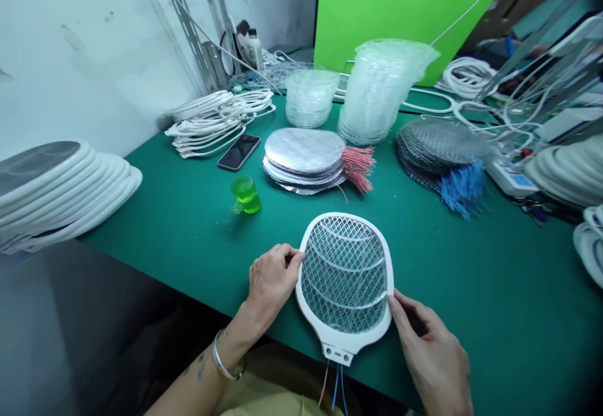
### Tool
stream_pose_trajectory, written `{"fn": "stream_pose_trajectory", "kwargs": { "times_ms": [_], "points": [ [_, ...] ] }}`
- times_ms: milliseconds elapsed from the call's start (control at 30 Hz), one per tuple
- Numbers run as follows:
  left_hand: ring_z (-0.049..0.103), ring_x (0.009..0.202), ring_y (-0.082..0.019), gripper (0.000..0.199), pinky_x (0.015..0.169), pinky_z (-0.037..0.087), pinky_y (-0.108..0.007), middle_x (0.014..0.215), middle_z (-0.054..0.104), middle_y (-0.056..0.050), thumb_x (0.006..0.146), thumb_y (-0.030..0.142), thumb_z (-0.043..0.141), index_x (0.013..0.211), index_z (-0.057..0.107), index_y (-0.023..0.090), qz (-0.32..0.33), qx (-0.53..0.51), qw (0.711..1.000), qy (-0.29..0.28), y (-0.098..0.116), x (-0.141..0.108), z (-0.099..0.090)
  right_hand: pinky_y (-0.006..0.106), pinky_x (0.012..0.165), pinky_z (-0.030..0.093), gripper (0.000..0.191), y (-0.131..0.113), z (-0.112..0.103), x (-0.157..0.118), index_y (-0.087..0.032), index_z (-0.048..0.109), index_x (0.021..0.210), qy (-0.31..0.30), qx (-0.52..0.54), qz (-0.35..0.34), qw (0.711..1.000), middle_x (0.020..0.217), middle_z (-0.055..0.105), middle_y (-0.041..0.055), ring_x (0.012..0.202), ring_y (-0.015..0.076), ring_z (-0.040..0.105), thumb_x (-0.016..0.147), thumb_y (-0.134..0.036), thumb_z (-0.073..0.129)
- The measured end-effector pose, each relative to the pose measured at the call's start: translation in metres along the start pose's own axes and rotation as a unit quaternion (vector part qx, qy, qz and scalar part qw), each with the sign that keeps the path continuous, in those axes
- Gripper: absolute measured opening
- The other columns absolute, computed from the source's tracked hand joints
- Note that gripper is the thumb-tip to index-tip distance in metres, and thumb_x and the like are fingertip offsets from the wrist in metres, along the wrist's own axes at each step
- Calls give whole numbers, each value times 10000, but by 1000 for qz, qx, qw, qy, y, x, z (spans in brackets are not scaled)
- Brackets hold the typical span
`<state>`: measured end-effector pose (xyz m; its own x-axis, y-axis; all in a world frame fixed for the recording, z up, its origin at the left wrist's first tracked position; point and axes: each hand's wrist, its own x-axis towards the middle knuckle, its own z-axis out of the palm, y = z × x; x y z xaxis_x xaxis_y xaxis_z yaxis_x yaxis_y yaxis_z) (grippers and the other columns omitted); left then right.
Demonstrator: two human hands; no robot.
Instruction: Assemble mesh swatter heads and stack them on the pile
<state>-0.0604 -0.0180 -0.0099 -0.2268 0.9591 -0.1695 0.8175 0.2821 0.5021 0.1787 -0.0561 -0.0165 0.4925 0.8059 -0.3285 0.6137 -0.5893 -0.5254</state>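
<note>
A white electric mosquito swatter head [346, 271] lies at the near edge of the green table, its metal mesh facing up. From its narrow neck, one red and two blue wires hang over the edge. My left hand [274, 278] pinches the left side of the white rim between thumb and curled fingers. On the opposite side, my right hand [428, 347] grips the rim lower down, thumb on top. The undersides of both grips are hidden by the frame and the hands.
Beyond the frame sit silver mesh sheets [306, 152] with red wires and darker mesh sheets [433, 146] with blue wires. A green cup [245, 195] and a phone [239, 152] are left of them. White frames [66, 190] stack at left; clear plastic pieces [381, 89] stand behind.
</note>
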Motion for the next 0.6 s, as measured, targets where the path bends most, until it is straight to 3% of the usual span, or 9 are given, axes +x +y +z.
{"fn": "stream_pose_trajectory", "kwargs": {
  "times_ms": [233, 333, 400, 433, 500, 533, 600],
  "points": [
    [659, 713, -182, 258, 538, 311, -254, 821, 694, -15, 964, 367, 494, 795, 628, 225, -11, 94, 995, 13, 9, -3, 1, 305, 510, 455, 554, 10, 10, -3, -345, 713, 1077, 48, -72, -89, 992, 1158, 680, 21, 813, 244, 652, 780, -716, 426],
    [670, 723, -180, 262, 537, 355, -250, 856, 700, -13, 973, 370, 475, 823, 638, 229, 0, 108, 994, 8, 8, -4, 4, 299, 544, 505, 517, 12, 9, 1, -347, 737, 973, 13, -58, -48, 997, 1122, 698, 11, 815, 242, 668, 758, -737, 473],
    [680, 814, -191, 228, 589, 435, -256, 975, 706, -25, 975, 362, 468, 967, 656, 235, 21, 104, 994, 24, 5, -5, 7, 313, 542, 531, 564, 13, 10, 5, -323, 727, 1017, 3, -49, -39, 998, 1109, 701, 43, 800, 254, 675, 763, -754, 467],
    [674, 912, -203, 242, 658, 479, -271, 1091, 690, -42, 980, 339, 456, 1102, 636, 232, 46, 107, 992, 43, 3, -4, 10, 328, 554, 545, 618, 13, 12, 7, -295, 697, 1118, 17, -51, -65, 996, 1133, 688, 74, 830, 270, 676, 789, -749, 436],
    [575, 1179, -232, 390, 880, 495, -333, 1354, 569, -68, 990, 245, 402, 1372, 476, 216, 131, 129, 980, 74, -4, -2, 15, 387, 695, 577, 687, 17, 19, 10, -214, 539, 1354, 62, -71, -181, 979, 1265, 618, 135, 1022, 314, 640, 883, -672, 342],
    [477, 1298, -244, 463, 996, 446, -380, 1450, 480, -59, 987, 191, 368, 1449, 382, 214, 180, 145, 970, 80, -7, -1, 17, 429, 822, 558, 664, 19, 23, 11, -184, 424, 1441, 81, -89, -252, 960, 1356, 553, 147, 1162, 327, 573, 934, -592, 293],
    [292, 1424, -261, 546, 1137, 301, -468, 1537, 351, -19, 970, 118, 315, 1505, 283, 219, 263, 174, 946, 68, -15, 4, 19, 505, 1053, 408, 572, 23, 29, 15, -183, 214, 1527, 84, -140, -373, 913, 1508, 389, 117, 1378, 307, 358, 996, -395, 226]
  ]
}}
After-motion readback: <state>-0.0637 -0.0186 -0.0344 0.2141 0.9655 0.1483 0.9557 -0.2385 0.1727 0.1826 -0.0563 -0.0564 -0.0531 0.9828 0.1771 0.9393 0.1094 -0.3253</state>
